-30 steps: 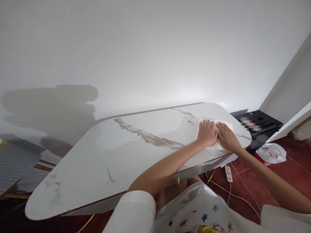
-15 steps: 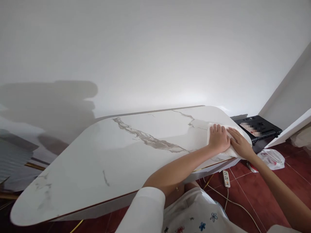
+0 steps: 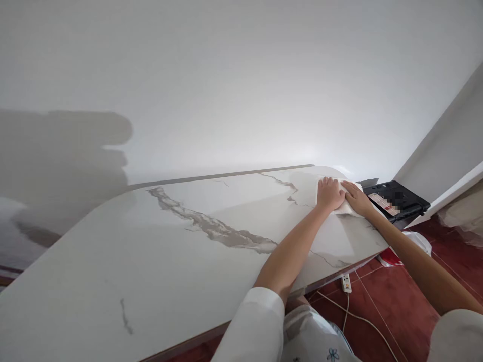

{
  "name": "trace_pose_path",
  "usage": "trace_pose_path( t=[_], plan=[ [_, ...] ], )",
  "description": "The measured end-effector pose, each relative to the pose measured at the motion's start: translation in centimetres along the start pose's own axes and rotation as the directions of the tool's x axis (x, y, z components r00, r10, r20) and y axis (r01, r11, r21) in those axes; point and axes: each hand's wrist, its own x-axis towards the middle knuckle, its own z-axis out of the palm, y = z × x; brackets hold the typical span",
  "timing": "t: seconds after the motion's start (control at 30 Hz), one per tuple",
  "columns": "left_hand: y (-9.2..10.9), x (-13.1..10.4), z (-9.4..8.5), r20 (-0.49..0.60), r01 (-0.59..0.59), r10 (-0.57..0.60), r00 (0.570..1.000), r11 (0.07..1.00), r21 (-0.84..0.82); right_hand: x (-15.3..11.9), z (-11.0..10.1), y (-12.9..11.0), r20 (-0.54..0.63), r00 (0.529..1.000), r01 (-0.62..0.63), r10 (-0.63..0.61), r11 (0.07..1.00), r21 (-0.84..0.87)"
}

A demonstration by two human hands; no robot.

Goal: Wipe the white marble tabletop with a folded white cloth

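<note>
A white cloth (image 3: 341, 210) lies on the white, brown-veined tabletop (image 3: 158, 261) near its far right end. My left hand (image 3: 329, 193) presses on the cloth's left part, its fingers bent and close together over it. Just to the right, my right hand (image 3: 356, 197) rests on the cloth with its fingers laid out toward the left hand. The two hands nearly touch. Much of the cloth is hidden beneath them.
The table's back edge runs along a white wall (image 3: 226, 90). Beyond the right end sits a black case (image 3: 405, 198). On the red tiled floor (image 3: 407, 296) are a power strip (image 3: 346, 283) with a cable and a white and red plastic bag (image 3: 392, 258).
Both hands and the cloth have moved away from the table's front edge toward the back. The view has shifted, so the near tabletop looks larger.
</note>
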Motion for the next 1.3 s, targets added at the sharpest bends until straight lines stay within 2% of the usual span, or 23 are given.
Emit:
trace_pose_path(
  t=[0.33, 0.63, 0.87, 1.03, 1.3],
  plan=[
    [-3.1, 4.2, 0.7, -0.045, 0.082, -0.082, 0.996, 0.997, 0.005, 5.9, 2.5, 1.0, 0.03, 0.999, -0.013, 0.012, 0.999, 0.033],
    [-6.0, 6.9, 0.6, -0.063, 0.12, -0.119, 0.991, 0.993, 0.02, 10.3, 4.1, 0.1, 0.068, 0.998, -0.002, 0.0, 1.0, 0.026],
    [-8.1, 8.7, 0.7, -0.065, 0.13, -0.127, 0.99, 0.99, 0.048, 12.6, 5.4, -0.8, 0.069, 0.998, -0.018, 0.015, 0.999, 0.042],
    [-8.5, 9.4, 1.1, -0.073, 0.156, -0.149, 0.986, 0.984, 0.092, 13.3, 5.6, -1.0, 0.09, 0.996, -0.003, -0.002, 0.999, 0.054],
    [-7.6, 9.8, 2.1, -0.08, 0.16, -0.146, 0.986, 0.966, 0.204, 13.5, 5.3, -0.4, 0.108, 0.994, -0.004, -0.007, 0.995, 0.1]
  ],
)
